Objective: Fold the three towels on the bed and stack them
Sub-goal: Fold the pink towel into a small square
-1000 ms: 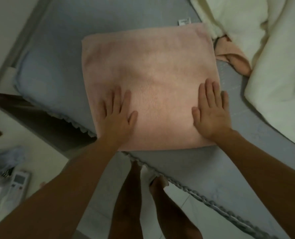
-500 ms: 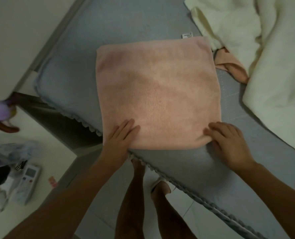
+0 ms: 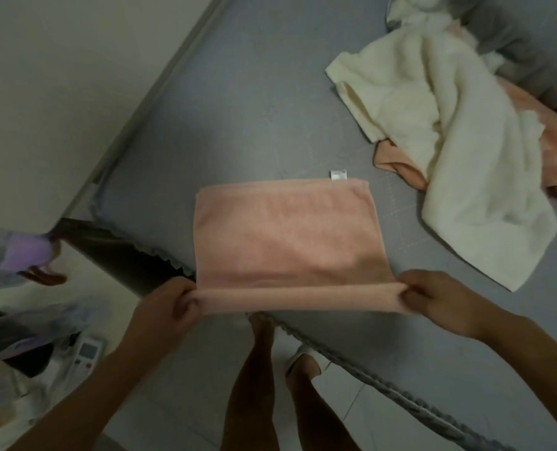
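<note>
A folded pink towel (image 3: 286,236) lies on the grey bed (image 3: 244,102) near its front edge, a white tag at its far right corner. My left hand (image 3: 163,307) grips the towel's near left corner and my right hand (image 3: 436,301) grips the near right corner; the near edge is lifted and rolled over between them. A crumpled cream towel (image 3: 449,151) lies at the right, spread over another pink towel (image 3: 531,148) that shows beneath it.
The bed's frilled edge (image 3: 384,388) runs diagonally below the towel, with my legs and feet (image 3: 270,369) on the tiled floor. A remote control (image 3: 86,353) and bags lie on the floor at the left. A wall borders the bed's left side.
My hands slid from flat on the towel down to its near corners, took hold of them and lifted the near edge. The view shifted, showing more of the bed.
</note>
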